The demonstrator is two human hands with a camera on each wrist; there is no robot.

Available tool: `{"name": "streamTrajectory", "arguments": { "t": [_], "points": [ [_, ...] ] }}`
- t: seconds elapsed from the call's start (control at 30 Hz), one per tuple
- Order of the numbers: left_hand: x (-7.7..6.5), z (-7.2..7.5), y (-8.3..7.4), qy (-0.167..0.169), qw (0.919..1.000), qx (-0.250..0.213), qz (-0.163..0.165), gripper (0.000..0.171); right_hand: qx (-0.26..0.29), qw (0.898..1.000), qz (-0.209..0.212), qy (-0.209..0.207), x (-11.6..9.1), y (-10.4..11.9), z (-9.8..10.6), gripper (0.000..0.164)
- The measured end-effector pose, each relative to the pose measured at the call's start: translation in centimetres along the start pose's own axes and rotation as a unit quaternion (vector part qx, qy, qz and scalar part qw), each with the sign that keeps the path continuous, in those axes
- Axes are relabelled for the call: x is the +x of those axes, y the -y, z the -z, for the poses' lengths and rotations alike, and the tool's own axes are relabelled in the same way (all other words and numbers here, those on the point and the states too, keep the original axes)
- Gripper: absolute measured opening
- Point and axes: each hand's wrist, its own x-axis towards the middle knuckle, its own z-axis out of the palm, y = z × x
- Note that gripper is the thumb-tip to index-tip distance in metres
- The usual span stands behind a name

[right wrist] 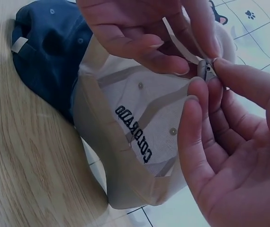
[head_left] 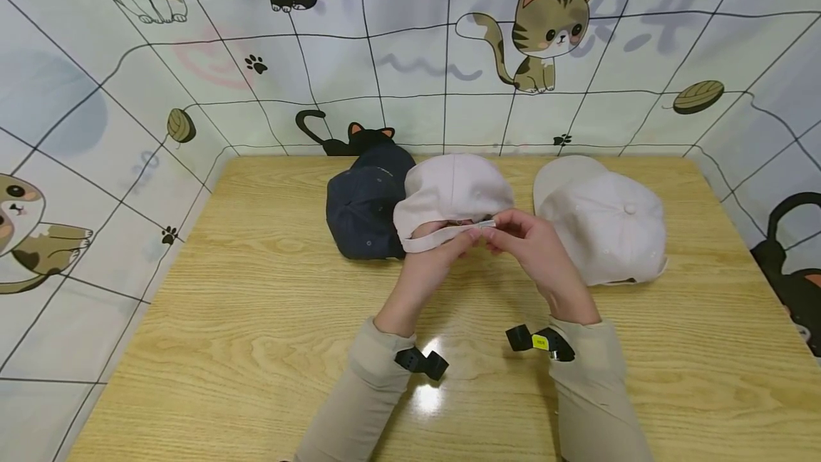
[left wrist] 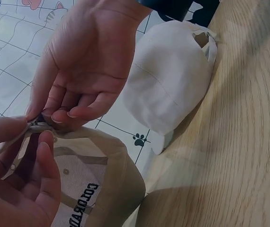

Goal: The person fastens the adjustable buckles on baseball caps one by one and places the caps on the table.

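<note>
A pale pink baseball cap (head_left: 454,180) stands in the middle at the back of the table, its rear opening toward me. My left hand (head_left: 426,273) pinches its back strap (head_left: 432,239) near the buckle. With thumb and fingertips, my right hand (head_left: 541,252) grips the small metal buckle (head_left: 488,223) at the strap's end. Both sets of fingertips meet there, seen close in the right wrist view, where the buckle (right wrist: 206,69) is partly covered. Inside the cap, mirrored stitching (right wrist: 134,132) shows the letters COLORADO. The brim is hidden in the head view.
A navy cap (head_left: 365,205) sits against the pink cap's left side. To the right lies a white cap (head_left: 609,227), its brim pointing to the back left. Behind the wooden table (head_left: 256,319) hangs a cat-patterned cloth (head_left: 410,70), which also covers the sides.
</note>
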Motion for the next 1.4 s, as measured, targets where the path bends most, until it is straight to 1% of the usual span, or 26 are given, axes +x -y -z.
{"name": "streamTrajectory", "arguments": {
  "t": [0.1, 0.27, 0.37, 0.5, 0.63, 0.73, 0.77, 0.83, 1.07, 1.13, 1.27, 1.4],
  "points": [
    [-0.1, -0.1, -0.7, 0.007, 0.9999, -0.012, 0.003, 0.018, 0.008, 1.0, 0.01, 0.003, 0.0, 0.0, 0.0, 0.032],
    [-0.1, -0.2, -0.8, 0.007, 0.9997, -0.024, 0.004, 0.019, 0.006, 0.999, 0.032, 0.0, 0.0, -0.1, 0.0, 0.03],
    [0.0, -0.1, -0.3, 0.003, 0.9995, -0.03, 0.003, 0.019, -0.006, 0.999, 0.039, -0.004, 0.1, -0.1, 0.0, 0.029],
    [0.4, 0.1, 1.0, -0.004, 0.9993, -0.038, -0.001, 0.021, -0.022, 0.999, 0.043, -0.012, 0.0, 0.1, 0.0, 0.03],
    [0.5, 0.1, 1.5, -0.009, 0.9991, -0.042, -0.003, 0.023, -0.025, 0.999, 0.041, -0.02, 0.0, 0.2, 0.0, 0.03],
    [0.5, 0.1, 1.5, -0.014, 0.9991, -0.039, -0.005, 0.021, -0.022, 0.999, 0.037, -0.021, -0.1, 0.2, 0.1, 0.029],
    [0.6, 0.1, 1.7, -0.016, 0.9992, -0.037, -0.008, 0.021, -0.022, 0.999, 0.036, -0.019, -0.1, 0.2, 0.1, 0.029],
    [0.6, 0.1, 1.7, -0.017, 0.9993, -0.033, -0.01, 0.019, -0.023, 0.999, 0.033, -0.019, -0.2, 0.2, 0.1, 0.029],
    [0.1, 0.0, -0.4, -0.004, 0.9996, -0.028, -0.007, 0.017, -0.041, 0.999, 0.031, -0.014, -0.2, 0.1, 0.1, 0.031],
    [0.1, 0.0, -0.4, -0.002, 0.9996, -0.029, -0.006, 0.018, -0.048, 0.998, 0.035, -0.014, -0.1, 0.0, 0.1, 0.03],
    [0.3, 0.2, 0.5, -0.001, 0.9994, -0.034, 0.002, 0.018, -0.055, 0.998, 0.039, -0.018, 0.0, -0.1, 0.1, 0.029],
    [0.6, 0.3, 1.7, -0.014, 0.9991, -0.039, 0.013, 0.02, -0.058, 0.997, 0.033, -0.023, 0.0, -0.1, 0.0, 0.032]
  ]
}}
